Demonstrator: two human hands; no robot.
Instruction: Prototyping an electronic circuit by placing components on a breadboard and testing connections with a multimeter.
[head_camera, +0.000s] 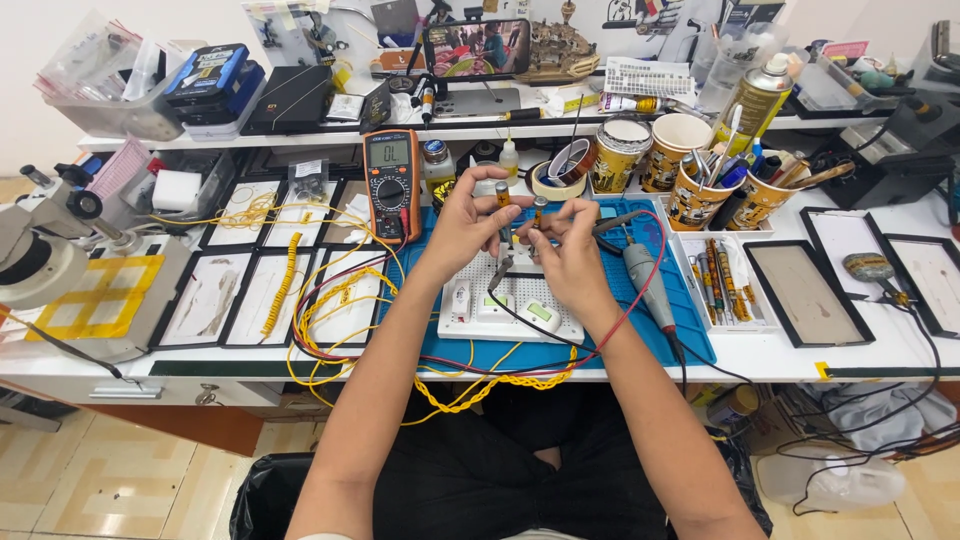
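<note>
Fingers (497, 196) of both hands pinch small probe (503, 215) above breadboard (470, 300).

Slim probe with amber-orange tip (502, 196): upright, pinched in left hand (470, 222) fingers, above white plastic breadboard (512, 300). Second small amber-tipped probe (539, 212): near upright, held in right hand (568, 252) fingertips, just beside first. Breadboard: flat on blue mat, beneath both hands, black lead crossing it.

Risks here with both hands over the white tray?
1. Left hand and right hand pinch small orange-tipped parts above the white tray; a slip may drop them.
2. Yellow wires loop near the forearms and may snag.
3. Paper cups crowd the back.
</note>
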